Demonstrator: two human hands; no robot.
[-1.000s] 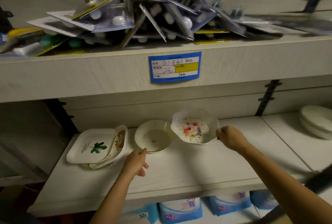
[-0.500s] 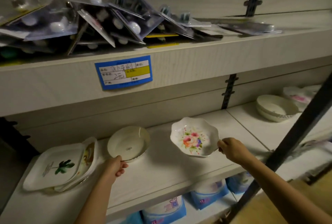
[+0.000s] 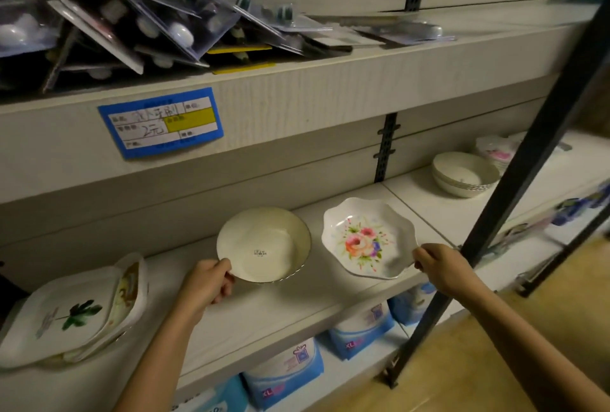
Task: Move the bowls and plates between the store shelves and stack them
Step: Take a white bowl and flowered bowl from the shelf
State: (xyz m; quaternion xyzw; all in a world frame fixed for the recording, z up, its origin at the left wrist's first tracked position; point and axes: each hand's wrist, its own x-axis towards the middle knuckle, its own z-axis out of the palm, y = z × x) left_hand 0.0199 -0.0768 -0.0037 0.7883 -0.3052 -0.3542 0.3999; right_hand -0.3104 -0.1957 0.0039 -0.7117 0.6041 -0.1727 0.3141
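Gripping a round cream bowl (image 3: 264,243) in our left hand (image 3: 206,289), our right hand (image 3: 442,268) pinching a scalloped floral plate (image 3: 366,236), dark post (image 3: 515,180) alongside.

Dim, soft-focus, wide-angle bowing at edges

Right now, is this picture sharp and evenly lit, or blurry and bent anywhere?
Head view: dim, soft light, no harsh glare; the white scalloped plate with painted flowers and cream round bowl are fairly sharp; the pile of clear blister packs on the upper shelf is smeared; the pale shelf edge bows slightly from the wide lens.
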